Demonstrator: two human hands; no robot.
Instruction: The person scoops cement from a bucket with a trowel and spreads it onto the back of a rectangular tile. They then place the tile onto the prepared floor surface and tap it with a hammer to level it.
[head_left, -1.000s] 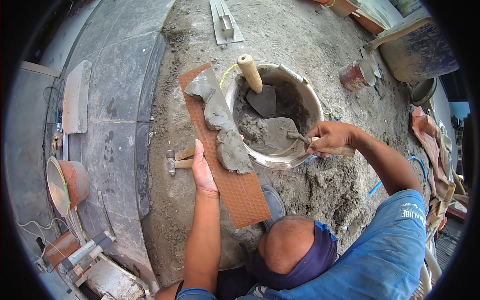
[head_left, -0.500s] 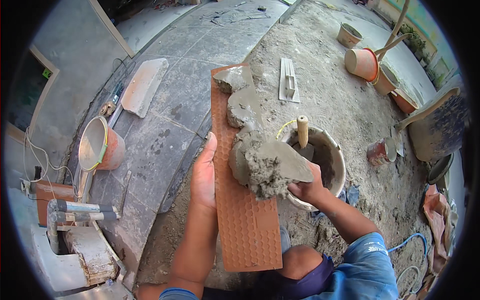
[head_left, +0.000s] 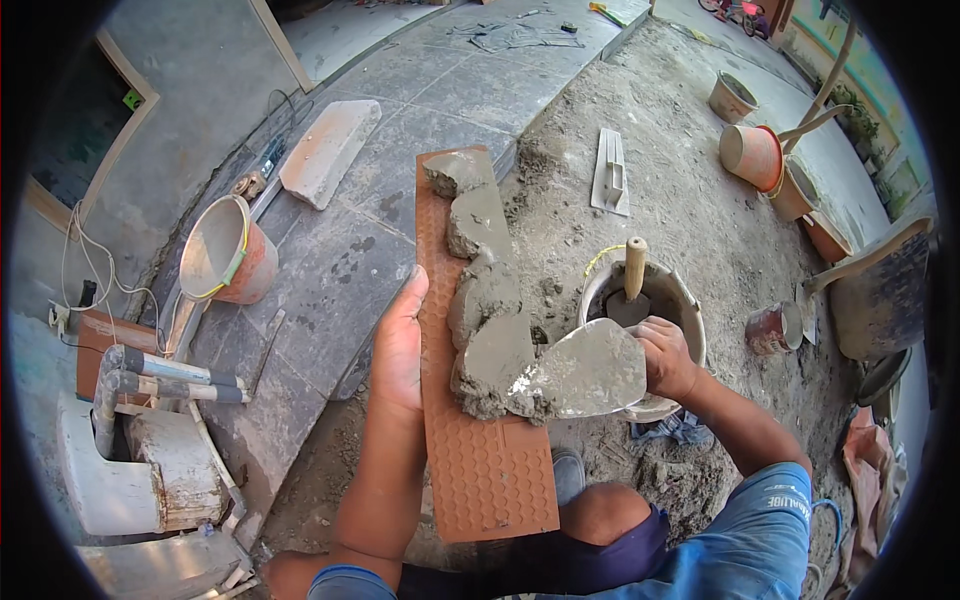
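Terracotta-coloured tile: up in front of the person's knee, honeycomb-patterned face (head_left: 490, 490) showing; long axis runs away from the body, far end leaning slightly left.
Left hand (head_left: 402, 355): grasping the tile's left edge, thumb up; the other fingers are hidden.
Right hand (head_left: 668, 358): closed round the trowel's handle, which it mostly covers.
Trowel (head_left: 590, 370): blade pointing left, its tip meeting the grey mortar (head_left: 490, 350).
Step in hand: laying mortar along the tile, I'd judge; the near end is bare.
Next move: seems to call for a steady tile while the blade comes cleanly off.
Mortar bucket (head_left: 695, 310): on the ground behind the right hand, a wooden handle (head_left: 636, 268) standing in it.
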